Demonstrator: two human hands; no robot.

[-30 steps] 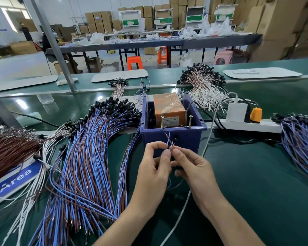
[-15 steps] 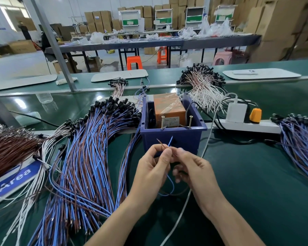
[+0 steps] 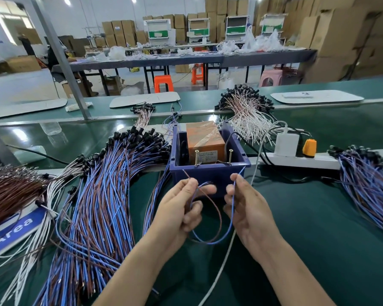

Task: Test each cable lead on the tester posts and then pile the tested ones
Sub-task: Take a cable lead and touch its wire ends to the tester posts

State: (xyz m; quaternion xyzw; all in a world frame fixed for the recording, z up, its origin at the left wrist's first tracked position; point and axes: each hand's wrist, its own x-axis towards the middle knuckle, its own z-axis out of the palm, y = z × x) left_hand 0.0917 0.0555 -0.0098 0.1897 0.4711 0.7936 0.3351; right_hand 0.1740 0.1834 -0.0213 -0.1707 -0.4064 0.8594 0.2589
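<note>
Cable lead of thin brown and blue insulated wire (image 3: 208, 242) hangs as a slack loop just in front of the dark blue plastic tester box (image 3: 210, 175), above the matte green surface (image 3: 318, 228). The left hand (image 3: 181, 208) pinches the brown end and the right hand (image 3: 248, 208) pinches the blue end. Both bare tips are held apart, pointing up beside the box's front wall and short of the two brass screw posts (image 3: 196, 157) at its near rim. Wire this limp will likely wander: a tip could slip off a threaded post, or the loop could snag the round white cord (image 3: 218, 272) passing beneath. Left of the box spreads a dense fan of similar leads with black moulded plugs (image 3: 102, 206); right of it lies a smaller heap (image 3: 367, 184). Inside the box sits an orange tape-wrapped block (image 3: 205, 138).
</note>
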